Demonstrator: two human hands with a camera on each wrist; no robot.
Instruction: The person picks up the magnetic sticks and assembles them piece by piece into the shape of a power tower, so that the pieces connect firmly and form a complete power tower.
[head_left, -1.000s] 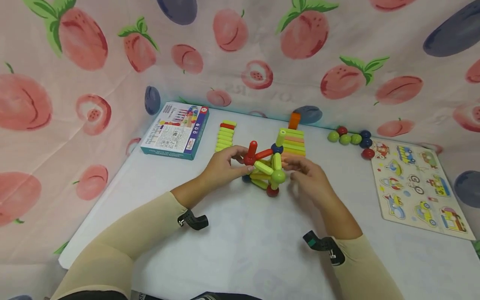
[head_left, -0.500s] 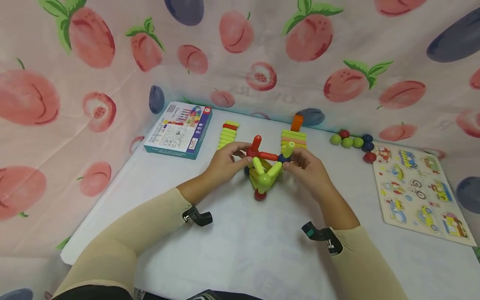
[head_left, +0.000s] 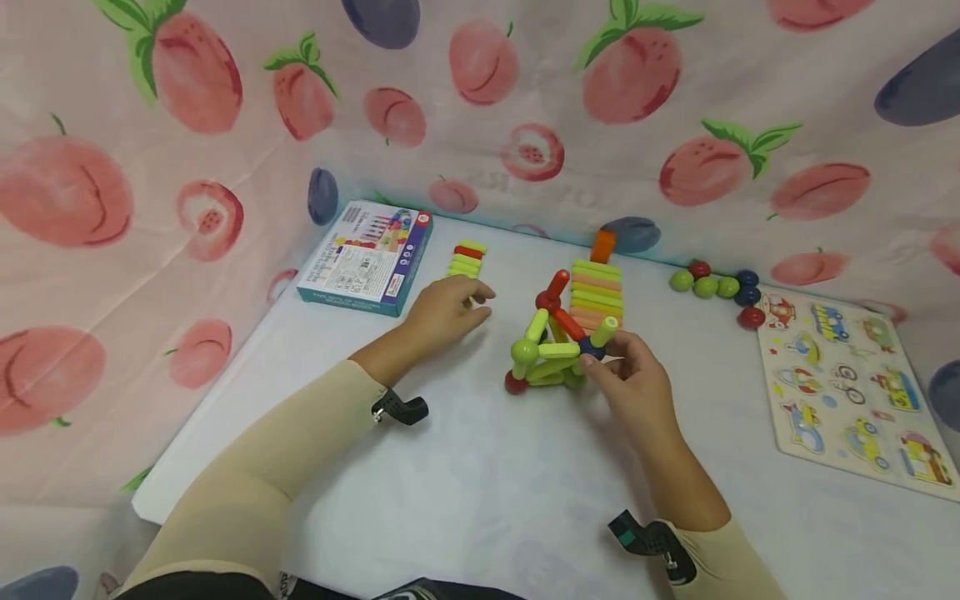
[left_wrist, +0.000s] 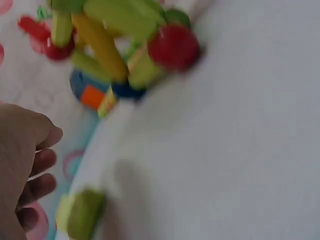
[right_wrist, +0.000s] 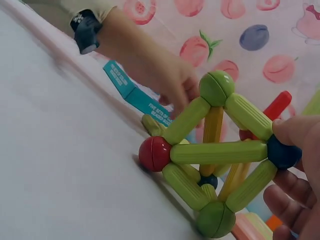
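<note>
A structure of green, yellow and red rods joined by coloured balls [head_left: 557,351] stands on the table in the head view. My right hand [head_left: 636,385] pinches its dark blue ball [right_wrist: 283,151] between thumb and fingers, at the structure's right side. A red rod [head_left: 558,284] points up from a red ball, and a green rod [head_left: 604,331] rises from the blue one. My left hand [head_left: 441,322] is apart from the structure, to its left, fingers loosely bent and holding nothing. Just behind that hand lies a row of green rods and one red rod [head_left: 470,252].
A flat box [head_left: 365,257] lies at the back left. Behind the structure are a row of green and orange rods [head_left: 596,289] and an orange block [head_left: 603,247]. Loose balls [head_left: 705,287] sit at the back right, beside a picture board [head_left: 855,380].
My left hand has let go of the structure and sits apart from it. The structure has turned, its red upright rod now farther right, while my right hand still holds the blue ball.
</note>
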